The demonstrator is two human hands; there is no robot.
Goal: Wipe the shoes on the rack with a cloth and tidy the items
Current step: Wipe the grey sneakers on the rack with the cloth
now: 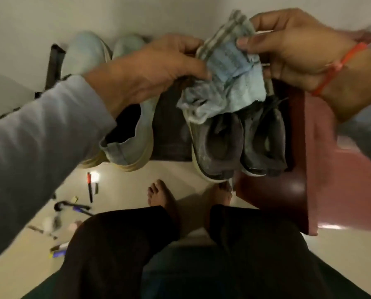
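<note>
Obscured and indistinct items

Small floor items (59,223) blurred, unidentifiable; cloth (221,83) covers grey shoes' (240,143) fronts; rack (171,137) mostly hidden.

Head camera looks steeply down, close over the shoe rack (169,134).

Cloth (227,83) pale blue, grey-striped edge; shoes (238,143) dark grey; wristband (339,67) orange.

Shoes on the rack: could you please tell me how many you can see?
4: two light ones at left, two dark grey ones at right under the cloth. Others may be hidden.
</note>
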